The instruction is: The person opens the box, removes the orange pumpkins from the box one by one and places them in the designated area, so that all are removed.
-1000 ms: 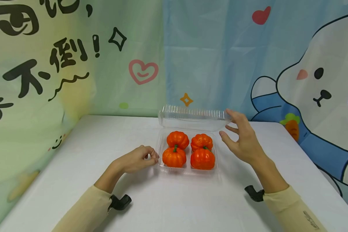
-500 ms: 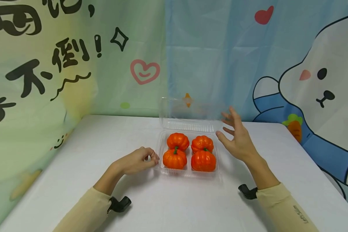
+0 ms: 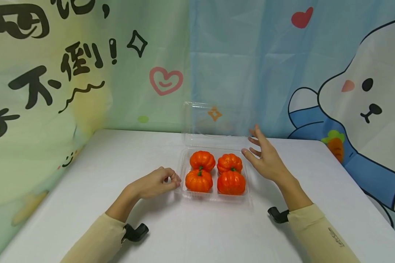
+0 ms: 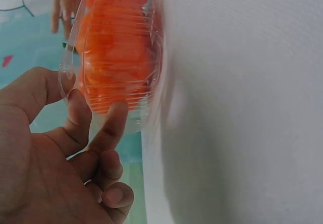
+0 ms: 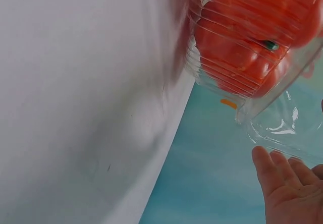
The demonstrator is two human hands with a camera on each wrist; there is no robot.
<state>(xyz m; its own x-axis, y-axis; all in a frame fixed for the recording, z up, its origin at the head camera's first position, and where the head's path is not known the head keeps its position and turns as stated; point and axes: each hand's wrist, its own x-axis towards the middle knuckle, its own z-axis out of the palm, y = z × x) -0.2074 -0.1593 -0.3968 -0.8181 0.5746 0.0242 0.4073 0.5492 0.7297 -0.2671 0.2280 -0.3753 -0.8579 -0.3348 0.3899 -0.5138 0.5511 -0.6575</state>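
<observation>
A clear plastic clamshell box point(image 3: 214, 197) stands on the table, its see-through lid point(image 3: 197, 138) raised at the back. Several small orange toy pumpkins point(image 3: 199, 181) with green stems sit inside, in two rows. My left hand point(image 3: 156, 182) pinches the left rim of the box between thumb and index finger; in the left wrist view the rim point(image 4: 65, 75) passes at the thumb tip. My right hand point(image 3: 266, 160) is beside the lid's right edge, fingers spread and holding nothing. In the right wrist view its fingers point(image 5: 287, 168) lie close to the lid; contact is unclear.
The white table point(image 3: 184, 233) carries the box near its back edge. Behind it hangs a printed cloth point(image 3: 230, 65) with hearts, lettering and a cartoon animal. Black wrist camera mounts point(image 3: 135, 232) jut inward from both sleeves.
The lid has swung back from a tilted stance to a more upright, backward one. My right hand has let go of it and shifted slightly left. The left hand stays put.
</observation>
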